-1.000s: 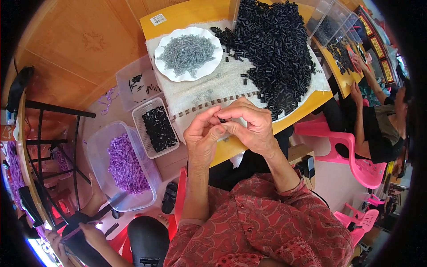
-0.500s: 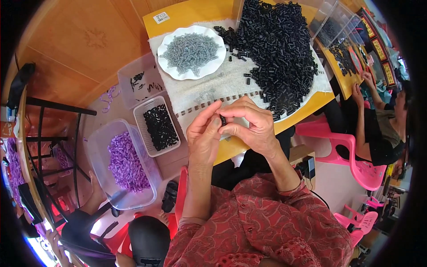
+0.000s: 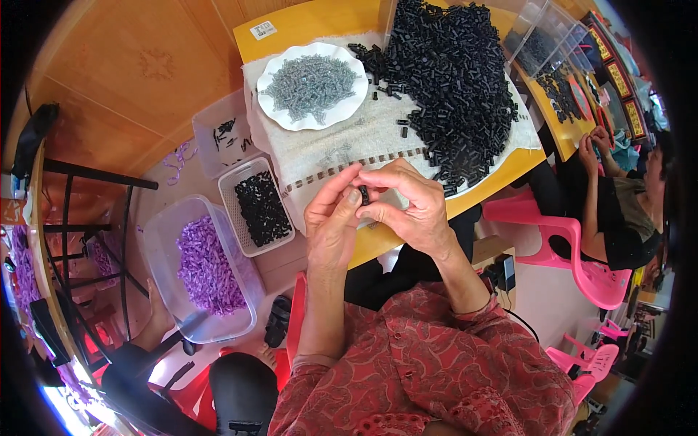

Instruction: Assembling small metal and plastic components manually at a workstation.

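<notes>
Between my two hands is one small black cylindrical piece (image 3: 364, 195), partly covered by fingertips. My left hand (image 3: 333, 214) pinches it from the left with thumb and fingers. From the right, the thumb and forefinger of my right hand (image 3: 412, 203) close on the same piece. Beyond my hands, a big heap of similar black pieces (image 3: 458, 87) spreads over a white cloth (image 3: 291, 156) on the yellow table. A white scalloped plate (image 3: 274, 115) to the left of the heap carries a mound of small clear grey parts (image 3: 313, 86).
Left of the table stand a white basket (image 3: 285, 240) of black parts and a clear bin (image 3: 163, 291) of purple pieces. A clear divided box (image 3: 549, 40) is at the far right. Another person (image 3: 625, 211) sits by a pink chair (image 3: 574, 247); someone's legs show lower left.
My hands stay nearly in place; the black piece between my fingertips shows a little more now. At the right, the other person's hands have lifted and come together.
</notes>
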Demonstrator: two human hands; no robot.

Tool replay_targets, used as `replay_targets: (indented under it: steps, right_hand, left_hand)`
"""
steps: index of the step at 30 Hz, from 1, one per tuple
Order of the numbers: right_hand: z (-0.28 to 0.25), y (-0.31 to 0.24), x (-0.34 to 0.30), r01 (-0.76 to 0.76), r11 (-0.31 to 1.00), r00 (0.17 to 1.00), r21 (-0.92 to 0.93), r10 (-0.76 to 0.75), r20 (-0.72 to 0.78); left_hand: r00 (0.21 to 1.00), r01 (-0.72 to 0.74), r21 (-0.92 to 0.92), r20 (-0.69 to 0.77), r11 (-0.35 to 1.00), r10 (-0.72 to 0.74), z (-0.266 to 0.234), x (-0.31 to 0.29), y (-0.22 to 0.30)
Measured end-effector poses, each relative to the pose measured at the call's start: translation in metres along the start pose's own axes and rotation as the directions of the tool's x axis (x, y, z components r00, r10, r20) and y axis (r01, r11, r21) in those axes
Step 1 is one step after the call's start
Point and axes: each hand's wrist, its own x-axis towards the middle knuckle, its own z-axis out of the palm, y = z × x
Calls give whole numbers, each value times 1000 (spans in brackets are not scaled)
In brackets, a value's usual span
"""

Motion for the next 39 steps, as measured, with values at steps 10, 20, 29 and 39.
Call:
replay_targets:
  steps: [10, 20, 29, 39]
  right_hand:
    - [-8, -2, -2, -2, 1000, 998, 15, 3, -65]
    - [-6, -5, -3, 18, 998, 997, -54, -22, -71]
    - [-13, -8, -4, -15, 1000, 1000, 23, 15, 26]
    - [-12, -9, -8, -372, 791, 913, 486, 406, 38]
  left_hand:
    - [987, -100, 320, 151, 942, 53, -8, -5, -1]
    - [987, -89, 264, 154, 961, 49, 2, -4, 3]
    - [996, -75, 263, 57, 962, 62, 3, -6, 3]
    - [996, -54, 373, 81, 926, 26, 12, -8, 0]
